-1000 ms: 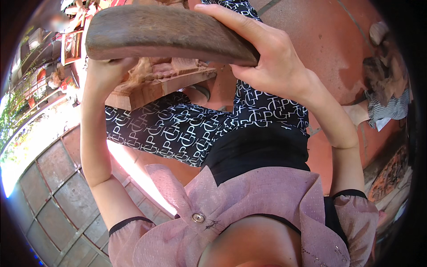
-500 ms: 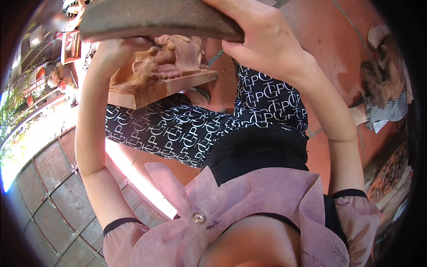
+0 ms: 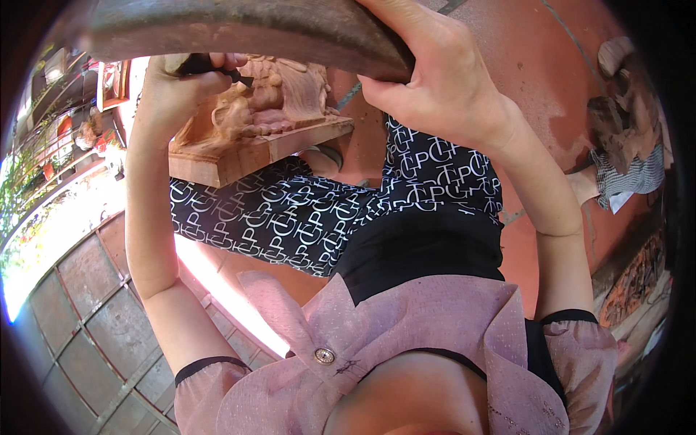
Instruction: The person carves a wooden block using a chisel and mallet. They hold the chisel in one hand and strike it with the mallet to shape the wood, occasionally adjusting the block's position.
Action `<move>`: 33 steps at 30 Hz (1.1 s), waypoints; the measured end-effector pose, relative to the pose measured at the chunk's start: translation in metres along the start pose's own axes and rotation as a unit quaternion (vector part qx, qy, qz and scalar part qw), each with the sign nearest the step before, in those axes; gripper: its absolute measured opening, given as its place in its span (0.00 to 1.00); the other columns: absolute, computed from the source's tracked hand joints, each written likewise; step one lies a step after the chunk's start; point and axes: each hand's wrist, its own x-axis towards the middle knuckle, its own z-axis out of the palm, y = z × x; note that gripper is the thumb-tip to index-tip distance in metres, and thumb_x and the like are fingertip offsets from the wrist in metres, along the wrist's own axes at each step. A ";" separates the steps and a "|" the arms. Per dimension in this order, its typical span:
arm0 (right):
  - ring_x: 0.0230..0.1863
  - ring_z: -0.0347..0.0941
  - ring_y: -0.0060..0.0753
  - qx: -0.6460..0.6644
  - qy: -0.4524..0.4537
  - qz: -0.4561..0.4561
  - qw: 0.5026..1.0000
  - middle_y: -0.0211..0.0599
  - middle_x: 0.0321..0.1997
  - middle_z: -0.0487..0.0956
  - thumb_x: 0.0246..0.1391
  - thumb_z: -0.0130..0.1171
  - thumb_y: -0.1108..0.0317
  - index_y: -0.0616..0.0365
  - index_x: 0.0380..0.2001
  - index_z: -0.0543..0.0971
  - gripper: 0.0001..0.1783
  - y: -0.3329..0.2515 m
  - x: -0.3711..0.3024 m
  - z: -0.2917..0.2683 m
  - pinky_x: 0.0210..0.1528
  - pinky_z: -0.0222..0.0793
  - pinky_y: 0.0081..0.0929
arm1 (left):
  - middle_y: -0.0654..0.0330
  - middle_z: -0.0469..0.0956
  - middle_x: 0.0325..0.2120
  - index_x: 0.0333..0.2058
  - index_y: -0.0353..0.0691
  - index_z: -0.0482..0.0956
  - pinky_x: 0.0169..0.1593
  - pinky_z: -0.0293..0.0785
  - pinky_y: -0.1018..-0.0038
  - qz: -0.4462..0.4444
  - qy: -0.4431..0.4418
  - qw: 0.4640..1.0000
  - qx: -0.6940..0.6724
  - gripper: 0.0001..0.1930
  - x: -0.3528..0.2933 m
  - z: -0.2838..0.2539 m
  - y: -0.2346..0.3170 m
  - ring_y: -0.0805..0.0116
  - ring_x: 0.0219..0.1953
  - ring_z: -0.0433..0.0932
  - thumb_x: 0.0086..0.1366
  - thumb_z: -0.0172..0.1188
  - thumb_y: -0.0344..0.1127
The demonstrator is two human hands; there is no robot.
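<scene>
Observed through my remote head view; clock positions are taken from its centre. My right hand (image 3: 442, 87), at 1 o'clock, is wrapped round the near end of a curved dark wooden block (image 3: 254, 30), its thumb along the underside. My left hand (image 3: 180, 94), between 10 and 11 o'clock, is curled round a dark tool (image 3: 194, 65), whose narrow tip points toward 2 o'clock. Whether that tip touches the carving (image 3: 275, 101) I cannot tell. The block extends across the top of the view, above the left hand; contact between the two cannot be confirmed.

The carving sits at 11 o'clock on a thick wooden base (image 3: 275, 148), which overlaps the patterned trousers (image 3: 261, 210). Reddish tiled floor (image 3: 540, 94) lies at 2 o'clock. At 3 o'clock, a checked cloth (image 3: 631, 174) is noted; at 8 o'clock, greyish grid-lined paving (image 3: 109, 319).
</scene>
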 end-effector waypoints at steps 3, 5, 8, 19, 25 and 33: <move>0.55 0.72 0.53 -0.052 0.029 -0.086 0.994 0.61 0.56 0.70 0.35 0.57 0.83 0.60 0.65 0.57 0.48 0.001 0.005 -0.001 0.55 0.70 0.34 | 0.63 0.75 0.27 0.25 0.36 0.72 0.45 0.75 0.74 0.029 -0.037 0.998 -0.032 0.11 0.007 -0.003 -0.011 0.67 0.41 0.79 0.45 0.57 0.13; 0.55 0.72 0.53 -0.041 0.040 -0.106 0.993 0.61 0.58 0.69 0.35 0.57 0.83 0.59 0.66 0.57 0.48 0.005 0.007 0.000 0.56 0.70 0.34 | 0.63 0.74 0.26 0.24 0.36 0.71 0.45 0.75 0.73 0.038 -0.048 0.998 -0.033 0.10 0.008 -0.004 -0.012 0.67 0.40 0.79 0.45 0.56 0.13; 0.56 0.71 0.53 -0.042 0.042 -0.103 0.993 0.62 0.58 0.68 0.35 0.57 0.84 0.59 0.66 0.56 0.48 0.010 0.007 0.002 0.56 0.70 0.34 | 0.63 0.74 0.26 0.23 0.35 0.70 0.44 0.75 0.72 0.029 -0.042 0.998 -0.021 0.10 0.012 -0.002 -0.009 0.66 0.39 0.79 0.44 0.56 0.14; 0.34 0.76 0.53 -0.157 -0.015 0.010 0.987 0.49 0.33 0.75 0.43 0.57 0.76 0.51 0.66 0.57 0.43 -0.001 0.018 -0.003 0.36 0.72 0.43 | 0.60 0.75 0.28 0.26 0.35 0.72 0.43 0.76 0.70 -0.007 -0.035 0.997 -0.068 0.11 0.021 -0.013 -0.017 0.62 0.39 0.80 0.43 0.56 0.15; 0.39 0.76 0.56 -0.243 -0.100 0.068 0.962 0.53 0.39 0.76 0.45 0.57 0.77 0.53 0.65 0.57 0.42 -0.005 0.027 -0.007 0.41 0.73 0.41 | 0.60 0.75 0.28 0.27 0.34 0.71 0.44 0.76 0.70 -0.016 -0.038 0.999 -0.004 0.10 0.023 -0.013 -0.021 0.64 0.39 0.80 0.44 0.58 0.16; 0.51 0.75 0.47 -0.060 0.048 -0.023 0.997 0.55 0.49 0.76 0.41 0.59 0.79 0.57 0.64 0.58 0.43 0.023 0.014 0.005 0.51 0.70 0.35 | 0.58 0.74 0.35 0.34 0.36 0.71 0.54 0.74 0.63 0.099 -0.064 0.965 -0.235 0.15 0.014 -0.011 -0.015 0.59 0.47 0.78 0.48 0.57 0.12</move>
